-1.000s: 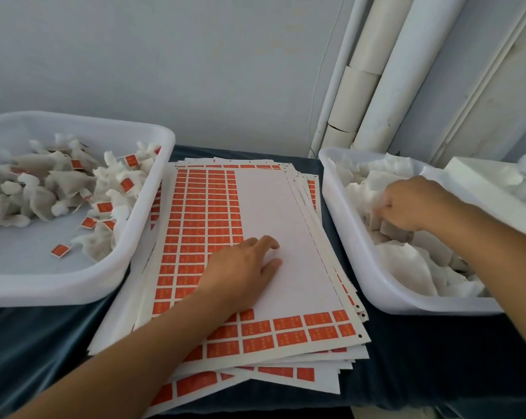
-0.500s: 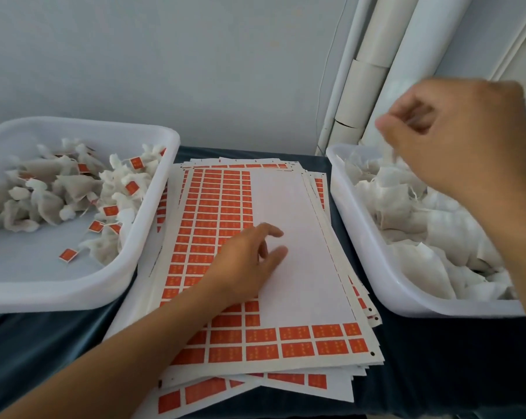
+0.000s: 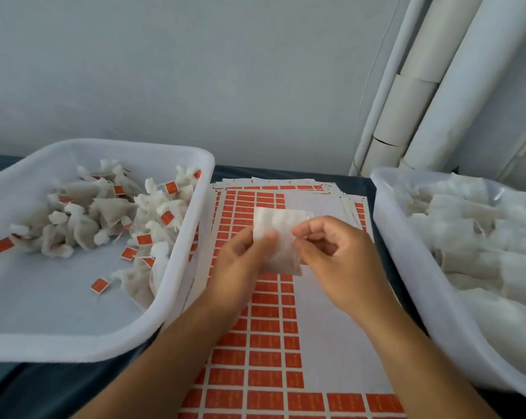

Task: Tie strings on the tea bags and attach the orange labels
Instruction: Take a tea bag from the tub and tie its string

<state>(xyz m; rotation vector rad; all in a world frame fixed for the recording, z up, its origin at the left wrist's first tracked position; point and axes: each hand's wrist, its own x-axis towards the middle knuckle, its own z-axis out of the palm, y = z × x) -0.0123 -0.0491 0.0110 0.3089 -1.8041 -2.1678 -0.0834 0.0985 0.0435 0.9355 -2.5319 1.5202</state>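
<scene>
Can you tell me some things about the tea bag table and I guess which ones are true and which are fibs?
1. Both hands hold one tea bag above the label sheets. True: the left hand and the right hand pinch it from each side.
2. The left tub holds tea bags with orange labels. True.
3. The right tub is full of orange labels. False: it holds plain white tea bags with no labels to be seen.
4. The tea bag in the hands already has an orange label. False: none shows on it.
5. The label sheets lie between the two tubs. True.
</scene>
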